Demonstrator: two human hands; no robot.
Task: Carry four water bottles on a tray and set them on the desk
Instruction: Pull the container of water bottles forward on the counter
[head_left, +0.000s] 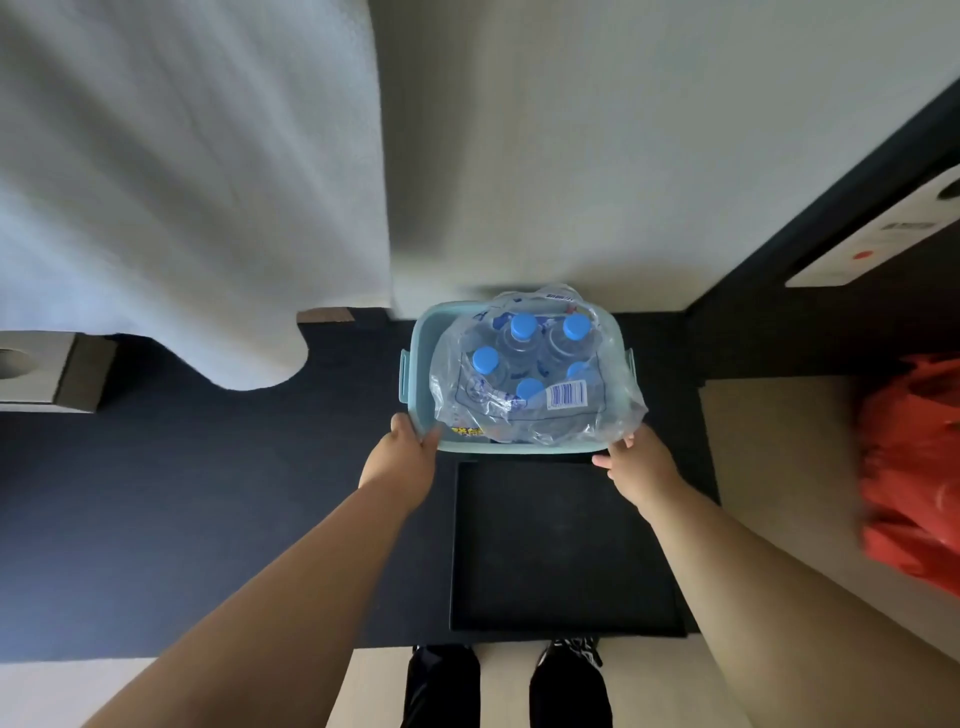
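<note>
left hand (410, 452) gripping near-left corner of bin (415, 343) | right hand (636, 457) fingers spread at its near-right rim | wrapped bottles (524, 364) upright in bin, just beyond both hands, equally near | empty tray (561, 545) just behind hands, nearer the body

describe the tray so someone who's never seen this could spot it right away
Start at the pale blue bin of wrapped, blue-capped water bottles on the dark floor, with a hand at each near corner. The tray lies flat just on the near side of that bin, between the person's forearms. It is black, square, shallow-rimmed and holds nothing, nearly blending into the floor.
</note>
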